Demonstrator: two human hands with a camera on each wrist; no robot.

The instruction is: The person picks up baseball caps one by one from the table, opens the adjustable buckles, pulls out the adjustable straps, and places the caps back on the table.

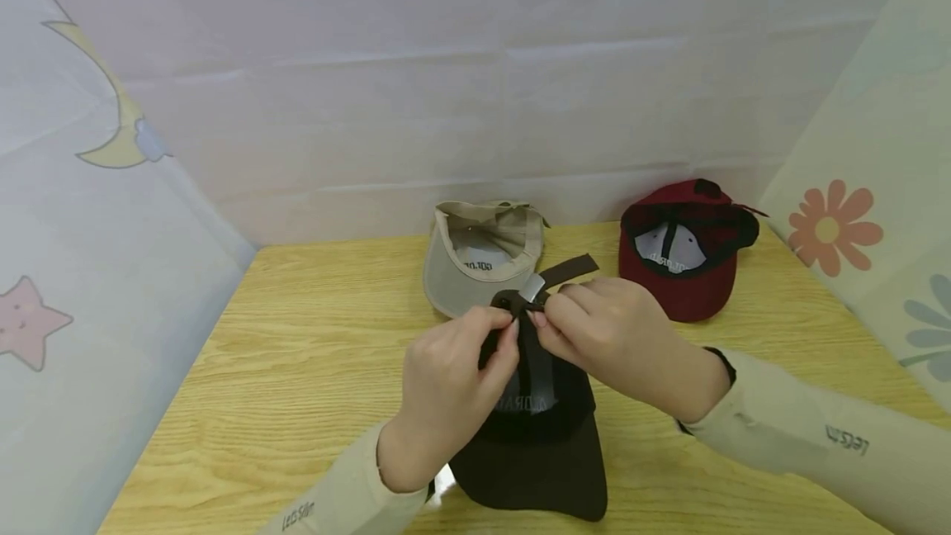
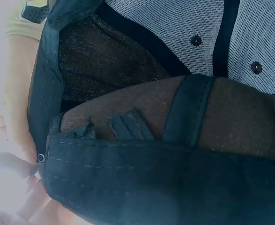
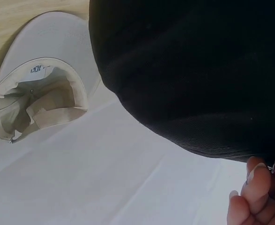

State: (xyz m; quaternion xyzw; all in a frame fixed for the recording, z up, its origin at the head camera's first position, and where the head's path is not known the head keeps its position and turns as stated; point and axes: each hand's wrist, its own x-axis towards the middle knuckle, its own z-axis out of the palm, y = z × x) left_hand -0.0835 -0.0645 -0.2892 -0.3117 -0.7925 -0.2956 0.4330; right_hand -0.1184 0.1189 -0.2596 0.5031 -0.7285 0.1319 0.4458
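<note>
A dark baseball cap [image 1: 546, 469] is held over the table, its brim toward me and its inside facing up. At its back edge, a metal buckle [image 1: 531, 287] shows with a loose strap end [image 1: 570, 269] sticking out to the right. My left hand [image 1: 449, 382] pinches the band left of the buckle. Just right of it, my right hand [image 1: 620, 337] pinches the strap side, fingertips nearly meeting the left ones. The left wrist view shows the sweatband [image 2: 128, 173] and mesh lining [image 2: 174, 28]. In the right wrist view, the crown [image 3: 184, 75] fills the upper right.
Behind the dark cap lies a beige cap [image 1: 453, 291], opening up. A dark red cap [image 1: 683, 291] lies at the back right. The wooden table [image 1: 297, 370] meets a pale cloth backdrop [image 1: 371, 106] at the rear, with printed cloths on both sides.
</note>
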